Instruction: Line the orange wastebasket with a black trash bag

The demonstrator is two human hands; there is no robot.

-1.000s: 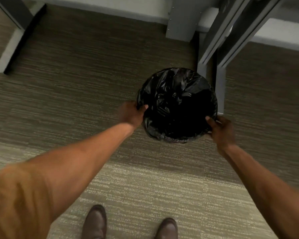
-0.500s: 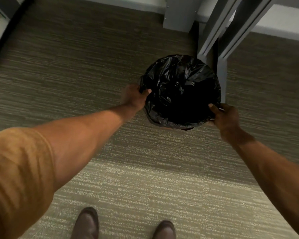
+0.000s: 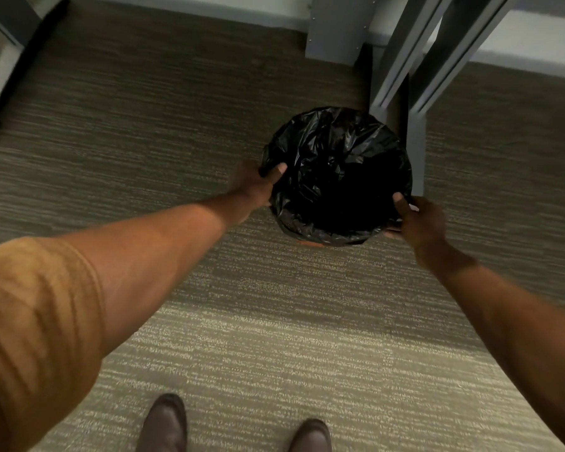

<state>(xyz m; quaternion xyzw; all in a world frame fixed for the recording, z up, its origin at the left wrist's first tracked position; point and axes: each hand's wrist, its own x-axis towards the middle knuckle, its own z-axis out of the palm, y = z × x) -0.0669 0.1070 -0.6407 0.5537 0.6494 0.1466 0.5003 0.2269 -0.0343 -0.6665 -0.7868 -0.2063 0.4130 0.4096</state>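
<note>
A black trash bag lines a round wastebasket standing on the carpet, its edge folded over the rim all round. Only a thin orange sliver of the wastebasket shows under the bag at the near side. My left hand grips the bagged rim on the left, thumb inside. On the right side my right hand holds the rim, thumb over the bag's edge. The inside of the bag is dark and I cannot see its bottom.
Grey metal desk legs stand right behind the wastebasket, almost touching it. Another dark furniture foot lies at the far left. A pale baseboard runs along the back. My two brown shoes are on the carpet below.
Both hands keep their hold on the bagged rim. The view has shifted a little; the basket and hands look almost unmoved beside the desk leg.
</note>
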